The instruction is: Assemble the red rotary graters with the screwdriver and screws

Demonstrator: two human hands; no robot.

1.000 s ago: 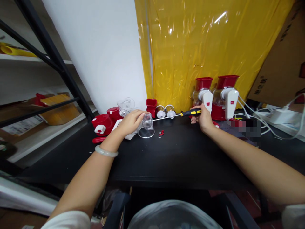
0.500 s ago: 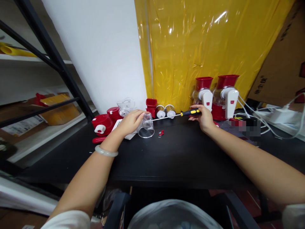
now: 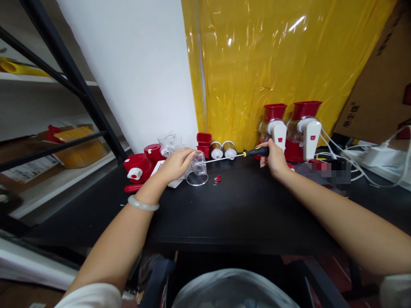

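Observation:
My left hand (image 3: 177,164) is closed over a clear plastic housing (image 3: 197,175) lying on the black table, its round rim toward me. My right hand (image 3: 275,159) grips the black and yellow handle of a screwdriver (image 3: 255,152). The long shaft points left, and its tip reaches into the clear housing; the exact contact point cannot be made out. Small red parts (image 3: 218,179) and tiny bits lie right of the housing. Behind them stand a red hopper (image 3: 204,143) and two metal grater drums (image 3: 217,149).
Red grater bases (image 3: 138,165) and another clear housing (image 3: 168,141) sit at the left. Two assembled red and white rotary graters (image 3: 304,130) stand at the back right, near white cables (image 3: 351,159) and a power adapter (image 3: 379,154). A black-framed shelf (image 3: 75,81) borders the left.
The screwdriver handle has turned about its axis, showing less yellow, and my right fingers have shifted on it. My left hand and the clear housing stay where they were.

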